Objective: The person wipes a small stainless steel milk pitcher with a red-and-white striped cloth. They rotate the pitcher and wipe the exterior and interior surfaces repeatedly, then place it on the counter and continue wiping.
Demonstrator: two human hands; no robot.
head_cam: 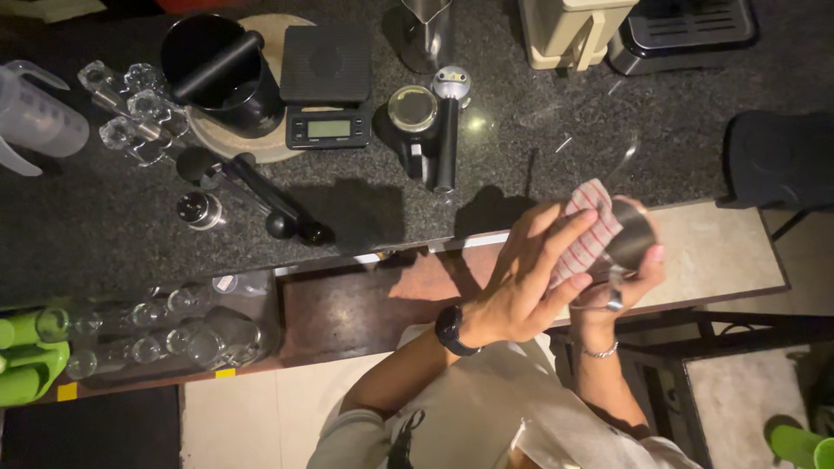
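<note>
Two hands over the front edge of a dark speckled stone surface (539,139), the biggest thing in view, lit dimly. Largest items on it: a pale boxy machine (573,30) at the top edge, a black knock bin (221,74) with a bar across its mouth sitting on a round wooden board (278,143), and a black scale (328,87) with a small display touching the bin's right side. A clear plastic jug (30,117) lies at far left. A steel pitcher (427,35) stands at top centre. Below it a black-handled filter holder (447,122) lies just beside a round glass-lidded jar (413,113). Left of centre: a few clear glass pieces (130,108), black-handled tools (261,195), a small round metal piece (200,208). Glasses (174,334) sit on a lower shelf, green bottles (30,356) at far left.

Left hand (521,278), black watch (450,330) on the wrist, fingers flat and spread, pressing a red-striped white cloth (586,234) against a small metal cup (632,234). Right hand (625,287), ring and thin bracelet on, fingers wrapped round the cup from below, holding it. Cup is off the surface, in the air just past its front edge, right of centre
</note>
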